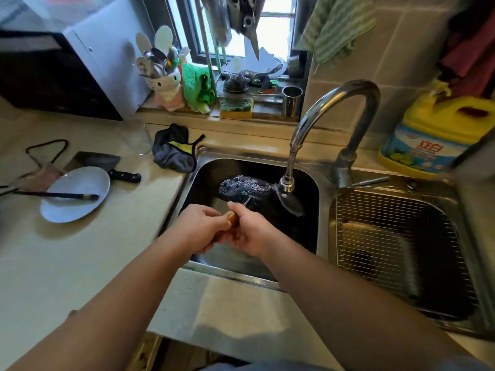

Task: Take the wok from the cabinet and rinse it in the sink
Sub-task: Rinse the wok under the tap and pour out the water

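Both your left hand (203,226) and right hand (250,231) clamp the wooden handle (232,219), holding the dark wok (257,199) inside the left sink basin (198,167) under the faucet (288,184). Wet palms could slip, banging the wok against the spout.

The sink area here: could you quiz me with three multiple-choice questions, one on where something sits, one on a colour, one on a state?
1. Where do the chopsticks lie?
A. across the white plate
B. in the wire rack
C. on the windowsill

2. What colour is the detergent jug's cap end?
A. red
B. yellow
C. black

3. What are the two hands doing?
A. resting flat on the counter
B. both gripping the wok handle
C. turning the faucet

Answers:
1 A, the chopsticks rest across the white plate.
2 B, the detergent jug is yellow on top.
3 B, the left hand and right hand close around the wooden wok handle over the left sink basin.
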`<state>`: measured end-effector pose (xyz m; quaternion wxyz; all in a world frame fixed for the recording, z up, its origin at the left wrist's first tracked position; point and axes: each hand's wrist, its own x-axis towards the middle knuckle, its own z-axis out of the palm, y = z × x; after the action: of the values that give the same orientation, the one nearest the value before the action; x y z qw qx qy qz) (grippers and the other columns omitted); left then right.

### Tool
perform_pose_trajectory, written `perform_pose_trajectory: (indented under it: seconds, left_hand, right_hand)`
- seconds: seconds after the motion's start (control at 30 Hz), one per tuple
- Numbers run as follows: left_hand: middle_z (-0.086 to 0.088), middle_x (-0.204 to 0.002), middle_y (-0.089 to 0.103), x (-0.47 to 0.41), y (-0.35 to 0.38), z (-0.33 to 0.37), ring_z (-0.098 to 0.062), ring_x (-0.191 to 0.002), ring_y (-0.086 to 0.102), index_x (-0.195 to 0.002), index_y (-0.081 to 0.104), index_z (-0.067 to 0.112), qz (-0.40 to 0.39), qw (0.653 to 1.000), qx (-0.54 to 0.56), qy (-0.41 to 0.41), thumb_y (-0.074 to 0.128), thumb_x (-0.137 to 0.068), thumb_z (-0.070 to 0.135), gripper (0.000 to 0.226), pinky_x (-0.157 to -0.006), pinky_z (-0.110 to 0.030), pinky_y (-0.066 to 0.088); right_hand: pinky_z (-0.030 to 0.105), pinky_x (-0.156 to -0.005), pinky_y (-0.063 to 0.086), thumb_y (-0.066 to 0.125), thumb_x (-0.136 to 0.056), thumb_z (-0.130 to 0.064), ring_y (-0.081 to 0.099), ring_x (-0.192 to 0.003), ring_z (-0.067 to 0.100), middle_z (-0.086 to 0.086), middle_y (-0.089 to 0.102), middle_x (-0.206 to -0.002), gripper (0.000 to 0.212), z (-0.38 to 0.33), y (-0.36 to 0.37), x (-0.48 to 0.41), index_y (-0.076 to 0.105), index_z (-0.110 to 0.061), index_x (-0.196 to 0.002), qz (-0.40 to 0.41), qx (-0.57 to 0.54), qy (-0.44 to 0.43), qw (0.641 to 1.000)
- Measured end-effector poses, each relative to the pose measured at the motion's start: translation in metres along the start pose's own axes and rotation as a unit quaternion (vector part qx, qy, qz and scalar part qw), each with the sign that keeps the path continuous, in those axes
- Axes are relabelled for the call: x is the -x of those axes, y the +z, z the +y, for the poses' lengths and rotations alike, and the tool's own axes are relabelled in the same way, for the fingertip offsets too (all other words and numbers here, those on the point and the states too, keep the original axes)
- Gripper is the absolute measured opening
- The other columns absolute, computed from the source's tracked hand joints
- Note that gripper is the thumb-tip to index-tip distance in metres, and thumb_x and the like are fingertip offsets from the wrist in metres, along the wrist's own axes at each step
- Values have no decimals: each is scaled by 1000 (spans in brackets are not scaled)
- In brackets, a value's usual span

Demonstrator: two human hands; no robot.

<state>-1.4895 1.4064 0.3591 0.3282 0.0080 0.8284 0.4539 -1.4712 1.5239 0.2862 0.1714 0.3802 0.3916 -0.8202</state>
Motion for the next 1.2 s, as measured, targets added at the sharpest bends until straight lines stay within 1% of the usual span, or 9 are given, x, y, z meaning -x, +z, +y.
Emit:
perform_pose_trajectory:
  seconds: [0.1, 0.27, 0.4, 0.57, 0.63, 0.73, 0.9, 1.03, 1.2]
  left_hand:
    - [-17, -62, 60, 5, 4, -13, -13, -33, 40, -94, 74, 3, 17, 999, 35, 1, 65, -89, 14, 15, -36, -17, 28]
    - [-14, -66, 61, 13, 9, -31, -13, -38, 44, -96, 70, 11, 15, 996, 93, -9, 61, -91, 13, 11, -39, -20, 32]
    - [-9, -63, 55, 18, 14, -47, -12, -39, 40, -102, 65, 5, -27, 990, 129, -51, 57, -92, 10, 14, -37, -20, 28]
    - [-1, -52, 48, 21, 20, -59, -10, -37, 32, -88, 54, 6, -85, 978, 171, -78, 51, -92, 8, 5, -34, -18, 23]
    - [-2, -54, 47, 24, 23, -64, -10, -37, 31, -89, 52, 5, -82, 977, 181, -76, 52, -93, 8, 4, -34, -19, 23]
    - [-5, -56, 47, 30, 26, -71, -11, -38, 31, -100, 53, -1, -76, 978, 181, -75, 51, -94, 9, 12, -35, -20, 24]
    - [-8, -62, 43, 36, 27, -78, -11, -39, 31, -105, 54, -2, -84, 974, 197, -76, 51, -97, 11, 16, -35, -21, 25]
    - [-9, -62, 45, 38, 28, -79, -10, -39, 32, -108, 55, -1, -88, 973, 200, -71, 51, -98, 12, 17, -34, -20, 26]
    - [-9, -62, 48, 36, 29, -79, -11, -40, 34, -109, 57, 4, -78, 973, 207, -73, 53, -97, 13, 16, -36, -21, 26]
  right_hand:
    - [22, -45, 52, 63, -92, -36, 59, -51, 18, 6, 61, -61, 25, 3, -1, -3, 60, -11, -87, 10, 48, -3, 999]
    - [18, -38, 45, 64, -91, -36, 54, -31, 10, -1, 58, -39, 29, 6, -5, -5, 58, -10, -82, 15, 122, 0, 992]
    - [21, -42, 46, 64, -91, -39, 54, -34, 9, 4, 59, -55, 32, 13, -6, -3, 59, -8, -89, 15, 182, 0, 983]
    - [24, -47, 53, 60, -91, -51, 62, -47, 13, 4, 64, -56, 46, 18, -26, 3, 65, -4, -92, 1, 268, -22, 963]
    - [25, -48, 53, 61, -92, -47, 67, -56, 16, 7, 69, -68, 41, 10, -50, 7, 64, -7, -99, 20, 302, -38, 952]
    - [23, -47, 52, 64, -94, -35, 67, -53, 13, 3, 69, -63, 26, -14, -106, 21, 65, -9, -93, 70, 312, -11, 947]
    - [32, -60, 54, 63, -94, -27, 67, -75, 20, 10, 69, -85, 19, -72, -199, 42, 65, -9, -99, 215, 175, -48, 960]
    - [31, -75, 58, 59, -97, -24, 67, -82, 15, 8, 69, -99, 11, -121, -230, 39, 61, -14, -99, 359, 25, -185, 915]
    - [31, -76, 59, 59, -97, -17, 70, -81, 16, 12, 71, -107, 22, -140, -240, 31, 62, -8, -116, 377, 26, -219, 900]
